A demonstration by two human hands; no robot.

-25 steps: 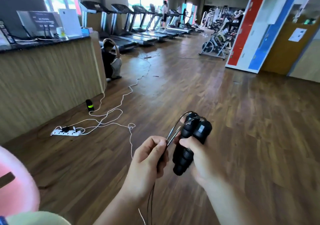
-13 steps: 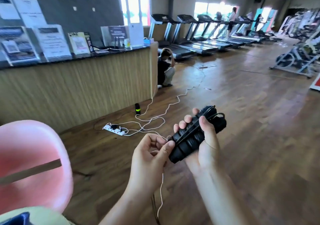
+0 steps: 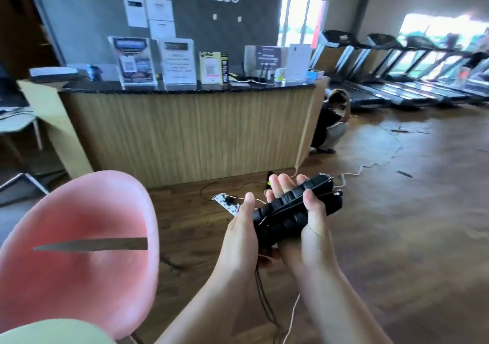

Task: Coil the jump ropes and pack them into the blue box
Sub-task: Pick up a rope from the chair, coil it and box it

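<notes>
We are cradling the two black jump rope handles (image 3: 296,208) in our right hand (image 3: 304,227), palm up, the thumb pressing across them and the fingers half open beneath, so the pair is lying side by side and pointing away to the right. Our left hand (image 3: 242,231) is closing in against the near ends of the handles, its thumb raised; whether its fingers are pinching the cord we cannot tell, since they are hidden behind the handles. The thin black cord (image 3: 264,301) is running across the handles and hanging down between our wrists toward the wooden floor (image 3: 397,238), not yet coiled.

To coil well, we judge that we should be keeping the right thumb firm so the handles stay parallel, and drawing the cord up in even loops with the left hand, laying each turn flat beside the last, without twist.

The pink chair (image 3: 79,238) is standing just to our left. The blue box is not in view.
</notes>
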